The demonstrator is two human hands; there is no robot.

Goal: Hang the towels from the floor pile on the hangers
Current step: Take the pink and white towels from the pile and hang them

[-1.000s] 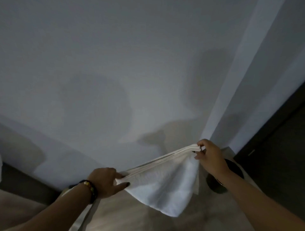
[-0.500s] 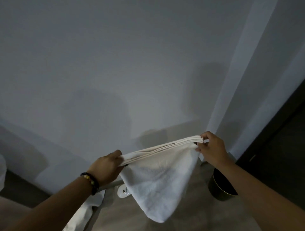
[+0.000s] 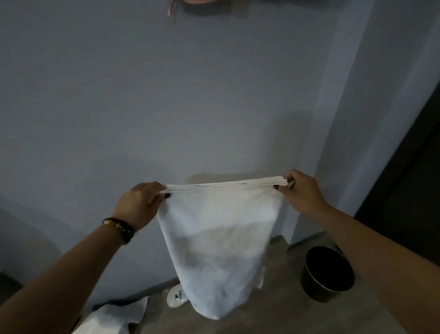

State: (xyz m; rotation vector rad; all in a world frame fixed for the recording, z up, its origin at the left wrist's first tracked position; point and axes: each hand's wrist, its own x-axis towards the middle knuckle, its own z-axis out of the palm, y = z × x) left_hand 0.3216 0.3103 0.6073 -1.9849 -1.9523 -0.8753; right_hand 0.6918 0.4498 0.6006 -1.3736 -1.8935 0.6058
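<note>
I see the left hand [image 3: 140, 202] and right hand [image 3: 302, 190] each pinching a top corner of a folded white towel [image 3: 221, 250], the grip stretching it taut and level, probably ready for draping over a hanger.

Plain white towel [image 3: 221, 250], unpatterned. More white cloth [image 3: 114, 317] at 7 o'clock. Dark bin [image 3: 327, 274] with brassy rim at 4 o'clock. Pale grey wall [image 3: 166, 95]; grey-brown floor [image 3: 273, 317]. Black bracelet [image 3: 120, 227] with yellow beads. Pinkish item [image 3: 190, 2] at 12 o'clock.
</note>
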